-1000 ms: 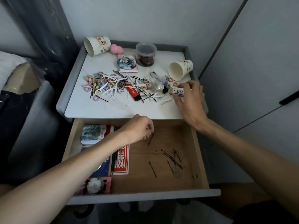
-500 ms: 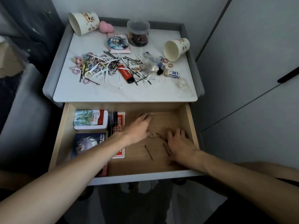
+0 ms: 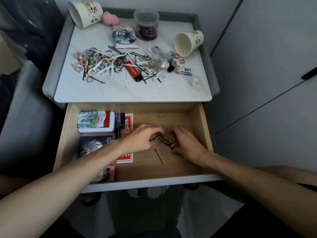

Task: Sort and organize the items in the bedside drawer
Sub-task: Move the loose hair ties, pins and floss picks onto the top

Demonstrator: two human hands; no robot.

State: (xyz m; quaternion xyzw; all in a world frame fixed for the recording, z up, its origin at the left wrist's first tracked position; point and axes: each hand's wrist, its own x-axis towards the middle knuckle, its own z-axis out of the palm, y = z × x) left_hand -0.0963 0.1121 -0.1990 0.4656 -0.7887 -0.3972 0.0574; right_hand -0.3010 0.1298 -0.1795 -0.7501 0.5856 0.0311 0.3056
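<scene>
The wooden bedside drawer [image 3: 202, 127] stands pulled out. Both my hands are inside it, fingers curled toward each other around a small heap of black hair pins [image 3: 166, 143] and pale hair rings [image 3: 158, 139]. My left hand [image 3: 142, 138] pinches at the ring on the heap's left side. On the right side my right hand [image 3: 187, 145] curls over the pins and another ring [image 3: 171, 139]. One loose hair pin [image 3: 158, 156] lies just in front of the heap. A single ring [image 3: 160, 116] sits near the drawer's back wall.
The drawer's left side holds a tin box [image 3: 96, 121], a red card box [image 3: 127, 122], a blue booklet [image 3: 93, 146] and a pink item [image 3: 111, 172]. On the nightstand top [image 3: 103, 93] lie hair ties, floss picks, a red lighter [image 3: 133, 71], an eraser [image 3: 185, 70], two tipped paper cups and a jar [image 3: 146, 25].
My right hand left the eraser on the top and came down into the drawer. Both hands closed in on each other, raking the scattered pins and rings into one heap.
</scene>
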